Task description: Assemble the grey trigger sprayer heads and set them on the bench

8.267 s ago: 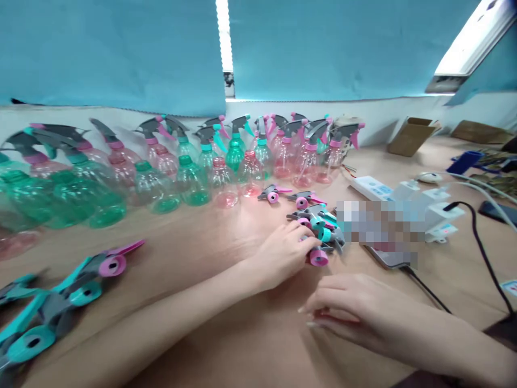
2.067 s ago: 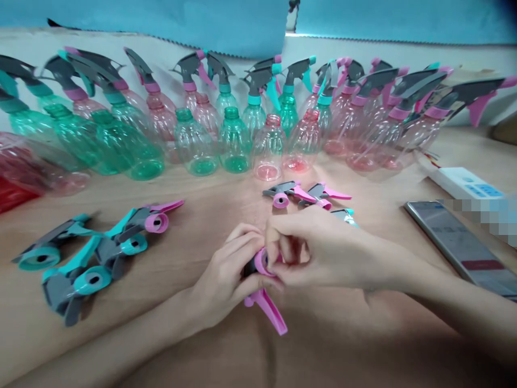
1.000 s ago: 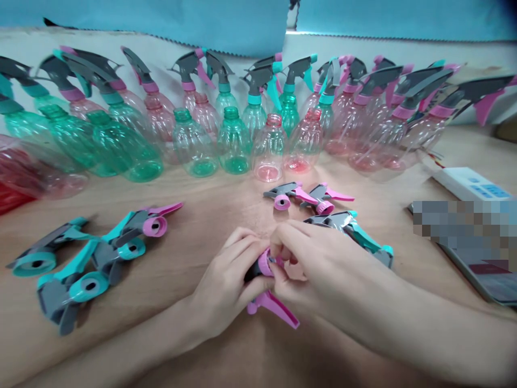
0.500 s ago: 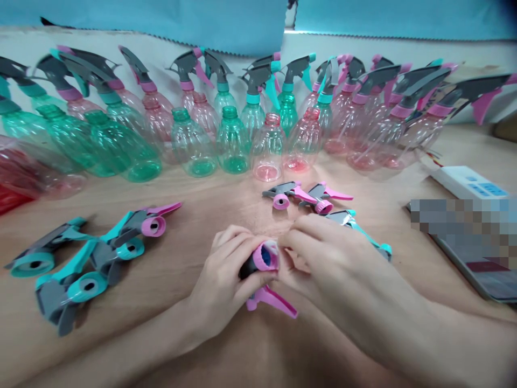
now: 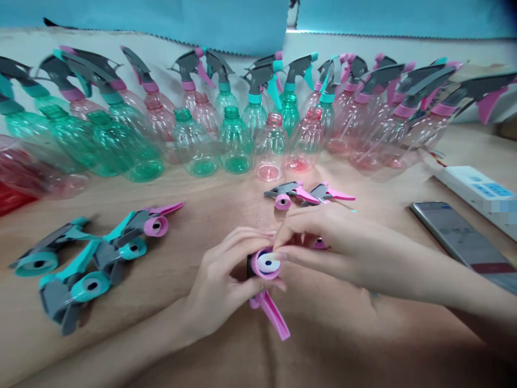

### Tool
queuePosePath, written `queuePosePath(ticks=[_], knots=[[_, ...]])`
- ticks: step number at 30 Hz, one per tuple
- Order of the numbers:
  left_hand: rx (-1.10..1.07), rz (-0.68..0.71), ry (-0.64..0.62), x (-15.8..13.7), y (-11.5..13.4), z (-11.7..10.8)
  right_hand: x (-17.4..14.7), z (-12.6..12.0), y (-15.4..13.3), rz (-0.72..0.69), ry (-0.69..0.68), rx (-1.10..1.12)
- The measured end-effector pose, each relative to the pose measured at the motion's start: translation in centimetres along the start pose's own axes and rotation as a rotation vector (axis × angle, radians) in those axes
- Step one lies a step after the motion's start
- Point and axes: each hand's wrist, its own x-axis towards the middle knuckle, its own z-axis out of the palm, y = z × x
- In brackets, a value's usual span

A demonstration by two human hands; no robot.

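My left hand [image 5: 220, 277] is closed around a grey and pink trigger spray head [image 5: 274, 315], its pink collar turned up toward me. Inside that collar sits a white ring-shaped washer [image 5: 264, 264] with a dark hole in its middle, slightly tilted. Thumb and forefinger of my right hand [image 5: 323, 237] pinch the washer at its right edge. Beyond my right hand lie two more grey and pink spray heads [image 5: 285, 194], partly covered by it. On the left, several loose spray heads [image 5: 91, 285] with turquoise or pink collars rest on the table.
Along the back stand several green bottles [image 5: 235, 143] and pink bottles [image 5: 270, 148], some topped with spray heads. A phone [image 5: 456, 231] and a white power strip [image 5: 476, 186] lie at the right on the wooden table [image 5: 218, 207]. Red plastic [image 5: 16, 188] is at the left edge.
The washer now shows face-on in the collar, where before only a white bit showed at its edge. My right hand has shifted upward, and the spray head's trigger points more downward.
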Motion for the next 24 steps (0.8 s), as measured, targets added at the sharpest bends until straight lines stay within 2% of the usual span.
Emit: queuePosePath(ticks=[9, 13, 17, 24], knots=[[0.062, 0.039, -0.006, 0.0, 0.1, 0.0, -0.3, 1.0, 0.5, -0.067, 0.238, -0.078], [0.089, 0.045, -0.012, 0.0, 0.2, -0.1, -0.4, 0.5, 0.5, -0.141, 0.152, -0.122], [0.146, 0.083, -0.003, 0.2, 0.2, -0.2, -0.8, 0.1, 0.2, -0.202, 0.051, -0.075], [0.184, 0.092, 0.001, 0.2, -0.1, -0.4, -1.4, 0.4, -0.4, -0.240, 0.068, -0.191]])
